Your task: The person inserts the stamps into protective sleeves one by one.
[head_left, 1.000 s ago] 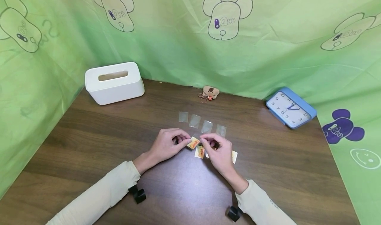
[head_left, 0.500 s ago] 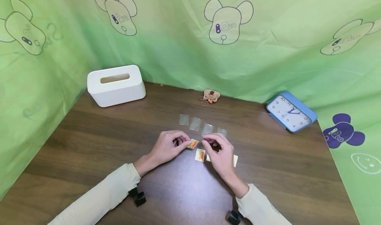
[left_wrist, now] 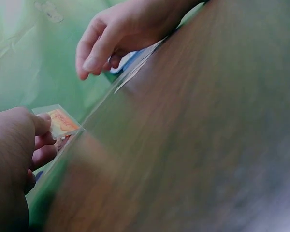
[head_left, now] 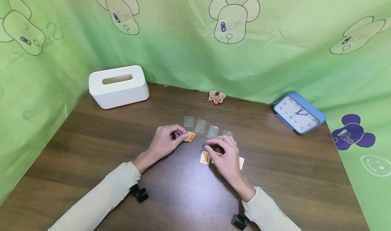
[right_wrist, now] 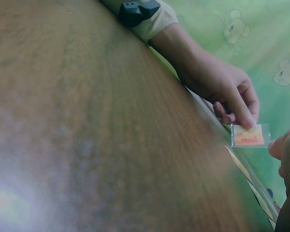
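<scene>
My left hand (head_left: 166,139) pinches a small orange-and-cream card in a clear sleeve (head_left: 190,136) between thumb and fingers. The sleeve's transparent margin shows around the card (left_wrist: 63,121) in the left wrist view. My right hand (head_left: 224,156) hovers to the right, fingers loosely bent, with nothing seen between them; in the left wrist view this hand (left_wrist: 123,36) is apart from the card. Beneath it lie small loose cards: one orange-and-white card (head_left: 205,157) in plain sight, a white-edged card (head_left: 241,163) at the right, and another partly hidden by the hand.
Several clear sleeves (head_left: 200,126) lie in a slanting row beyond the hands. Farther back are a white tissue box (head_left: 122,90), a brown plush keychain (head_left: 217,96) and a blue clock (head_left: 299,113). A green printed curtain (head_left: 183,47) borders the wooden table (head_left: 100,136).
The left hand has moved left and slightly away with the sleeved card, parting from the right hand. The right hand has stayed nearly in place, its fingers a little farther from the card.
</scene>
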Demonstrator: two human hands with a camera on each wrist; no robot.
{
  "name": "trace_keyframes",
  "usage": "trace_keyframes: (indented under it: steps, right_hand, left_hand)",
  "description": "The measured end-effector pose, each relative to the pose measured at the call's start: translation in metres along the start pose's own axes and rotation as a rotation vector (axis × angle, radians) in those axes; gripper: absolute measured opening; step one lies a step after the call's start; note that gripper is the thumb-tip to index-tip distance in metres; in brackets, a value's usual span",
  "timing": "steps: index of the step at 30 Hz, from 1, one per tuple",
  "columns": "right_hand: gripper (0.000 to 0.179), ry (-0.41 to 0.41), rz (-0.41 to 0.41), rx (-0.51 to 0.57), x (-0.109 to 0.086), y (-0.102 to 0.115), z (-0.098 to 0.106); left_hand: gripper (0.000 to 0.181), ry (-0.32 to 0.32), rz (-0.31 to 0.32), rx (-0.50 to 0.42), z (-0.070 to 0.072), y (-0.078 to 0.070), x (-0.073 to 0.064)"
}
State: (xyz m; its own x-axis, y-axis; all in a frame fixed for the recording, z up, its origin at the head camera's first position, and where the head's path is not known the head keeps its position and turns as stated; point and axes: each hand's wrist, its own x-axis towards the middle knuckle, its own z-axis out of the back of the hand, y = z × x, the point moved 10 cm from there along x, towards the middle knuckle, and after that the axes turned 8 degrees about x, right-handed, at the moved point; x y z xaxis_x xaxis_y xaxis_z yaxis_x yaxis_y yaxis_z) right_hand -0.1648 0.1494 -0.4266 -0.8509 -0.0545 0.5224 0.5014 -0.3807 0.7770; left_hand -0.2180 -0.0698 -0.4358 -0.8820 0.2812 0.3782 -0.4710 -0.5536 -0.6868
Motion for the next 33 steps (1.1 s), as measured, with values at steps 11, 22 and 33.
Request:
trace_keyframes:
  steps: [11,22,33]
  right_hand:
    - [0.025,0.032,0.111,-0.099,-0.008,0.012,0.004]
    - [0.027,0.095,0.140,-0.207,-0.015,0.015,0.001]
    - [0.027,0.130,0.104,-0.228,-0.015,0.009,-0.002]
  left_hand:
    - [0.007,-0.103,0.085,0.039,0.017,0.018,0.004]
    - [0.006,-0.145,0.164,0.113,0.038,0.044,0.012]
    - [0.009,-0.165,0.221,0.206,0.043,0.055,0.015]
